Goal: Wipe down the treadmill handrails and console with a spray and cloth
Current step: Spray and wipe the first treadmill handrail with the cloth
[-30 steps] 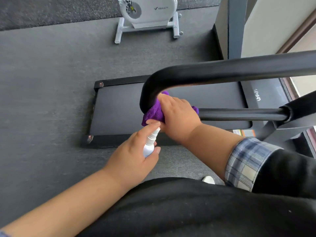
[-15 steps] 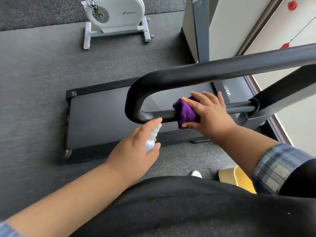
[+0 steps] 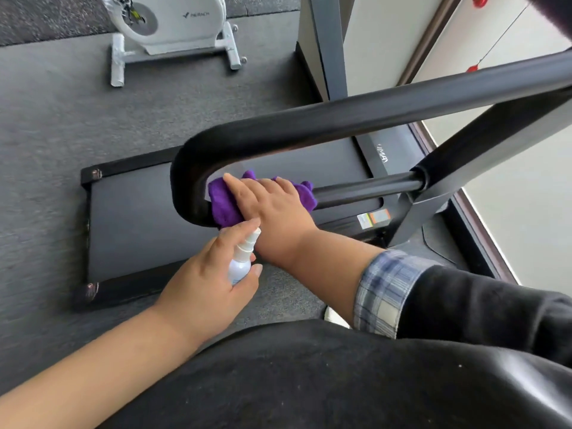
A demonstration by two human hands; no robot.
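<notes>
The right hand (image 3: 272, 205) presses the purple cloth (image 3: 223, 202) against the handrail (image 3: 192, 181) bend, its lower bar running rightward, while the left hand (image 3: 207, 286) grips the spray bottle (image 3: 240, 267) just below.

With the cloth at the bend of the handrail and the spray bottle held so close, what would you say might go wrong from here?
1. The left hand points the spray bottle nozzle at the right hand, so a squirt may wet skin rather than the purple cloth.
2. The cloth is bunched at the handrail bend; the outer curve may go unwiped.
3. Overspray could land on the treadmill belt below, leaving it slippery.
</notes>
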